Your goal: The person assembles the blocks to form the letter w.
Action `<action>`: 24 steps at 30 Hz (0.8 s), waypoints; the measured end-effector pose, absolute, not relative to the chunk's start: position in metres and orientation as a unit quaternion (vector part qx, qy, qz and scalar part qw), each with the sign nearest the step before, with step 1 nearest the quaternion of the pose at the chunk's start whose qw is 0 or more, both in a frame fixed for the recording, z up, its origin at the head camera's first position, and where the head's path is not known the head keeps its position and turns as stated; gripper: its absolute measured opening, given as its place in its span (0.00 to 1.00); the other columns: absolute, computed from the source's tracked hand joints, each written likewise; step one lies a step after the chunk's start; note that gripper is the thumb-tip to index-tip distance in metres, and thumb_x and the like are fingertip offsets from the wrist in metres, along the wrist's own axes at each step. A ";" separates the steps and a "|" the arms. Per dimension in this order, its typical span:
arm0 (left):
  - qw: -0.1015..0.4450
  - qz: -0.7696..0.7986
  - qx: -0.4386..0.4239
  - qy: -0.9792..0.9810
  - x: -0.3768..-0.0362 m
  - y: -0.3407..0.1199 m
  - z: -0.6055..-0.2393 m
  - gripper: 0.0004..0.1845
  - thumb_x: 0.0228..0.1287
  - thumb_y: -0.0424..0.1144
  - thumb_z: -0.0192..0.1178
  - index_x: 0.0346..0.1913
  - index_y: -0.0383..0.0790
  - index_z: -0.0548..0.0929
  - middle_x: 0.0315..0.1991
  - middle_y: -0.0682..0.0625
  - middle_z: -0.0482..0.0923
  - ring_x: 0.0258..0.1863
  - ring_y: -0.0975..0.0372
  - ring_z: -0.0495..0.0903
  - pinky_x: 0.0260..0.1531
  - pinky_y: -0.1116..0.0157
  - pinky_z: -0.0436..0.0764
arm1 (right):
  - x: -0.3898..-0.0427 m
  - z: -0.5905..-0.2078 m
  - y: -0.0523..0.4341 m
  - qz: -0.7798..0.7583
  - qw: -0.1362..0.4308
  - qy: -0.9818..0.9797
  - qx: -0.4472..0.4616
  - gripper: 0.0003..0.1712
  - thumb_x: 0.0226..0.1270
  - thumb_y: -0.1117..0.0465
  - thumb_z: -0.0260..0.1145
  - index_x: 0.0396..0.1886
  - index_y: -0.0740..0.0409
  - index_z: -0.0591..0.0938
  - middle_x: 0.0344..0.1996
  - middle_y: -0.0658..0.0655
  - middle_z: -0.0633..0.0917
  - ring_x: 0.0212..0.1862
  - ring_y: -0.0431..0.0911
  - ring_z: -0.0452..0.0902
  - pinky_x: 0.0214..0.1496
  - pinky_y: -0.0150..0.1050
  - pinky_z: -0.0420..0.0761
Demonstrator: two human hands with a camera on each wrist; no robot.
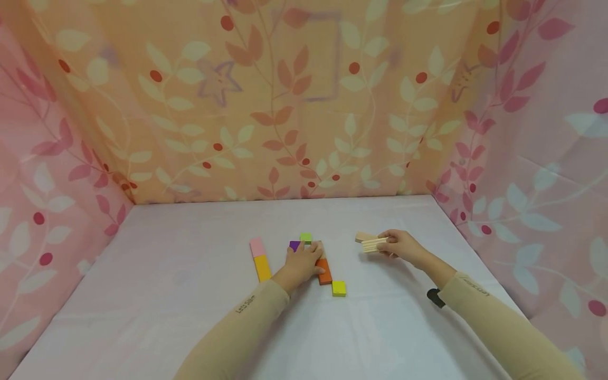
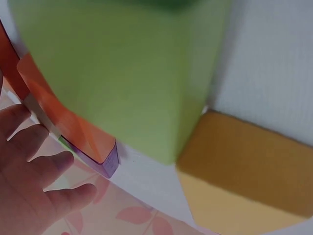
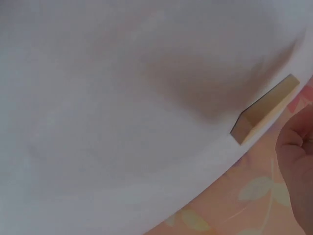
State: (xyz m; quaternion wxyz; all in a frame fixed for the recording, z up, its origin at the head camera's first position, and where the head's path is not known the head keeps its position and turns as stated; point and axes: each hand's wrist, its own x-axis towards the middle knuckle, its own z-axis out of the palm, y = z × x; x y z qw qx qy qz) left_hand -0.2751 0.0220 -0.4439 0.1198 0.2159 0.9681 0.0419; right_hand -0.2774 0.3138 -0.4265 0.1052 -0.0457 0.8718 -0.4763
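We rest our left hand (image 1: 301, 265) with relaxed fingers on the orange block (image 1: 324, 271) and purple block (image 1: 294, 245) at mid-surface (image 1: 190, 295). Our right hand (image 1: 401, 244) pinches a stack of plain wooden slats (image 1: 373, 245), just beside another wooden piece (image 1: 364, 236) lying flat.

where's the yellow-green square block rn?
Head view: the yellow-green square block lies on the table centre, just right of the orange block's near end, by the left hand.
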 end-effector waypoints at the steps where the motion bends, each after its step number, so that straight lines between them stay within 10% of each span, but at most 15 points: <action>1: 0.120 0.043 0.215 0.968 -0.275 0.022 -0.444 0.36 0.65 0.59 0.55 0.73 0.52 0.64 0.75 0.53 0.57 0.74 0.48 0.51 0.67 0.40 0.55 | -0.278 -0.426 0.312 -0.494 0.109 0.862 -0.041 0.22 0.67 0.63 0.65 0.53 0.75 0.71 0.31 0.55 0.84 0.31 0.43 0.77 0.33 0.35 0.78; 16: 0.117 0.041 0.215 0.969 -0.276 0.022 -0.445 0.35 0.65 0.59 0.55 0.73 0.51 0.65 0.74 0.52 0.58 0.74 0.48 0.53 0.66 0.40 0.57 | -0.275 -0.434 0.281 -0.544 0.181 0.819 -0.029 0.26 0.75 0.59 0.57 0.65 0.70 0.71 0.31 0.51 0.74 0.30 0.42 0.68 0.31 0.32 0.70; 24: 0.116 0.031 0.217 0.969 -0.276 0.023 -0.445 0.35 0.65 0.59 0.55 0.73 0.52 0.65 0.74 0.52 0.58 0.73 0.48 0.53 0.66 0.40 0.57 | -0.274 -0.437 0.276 -0.541 0.167 0.824 -0.019 0.19 0.73 0.61 0.59 0.55 0.72 0.74 0.27 0.50 0.75 0.28 0.41 0.70 0.30 0.33 0.72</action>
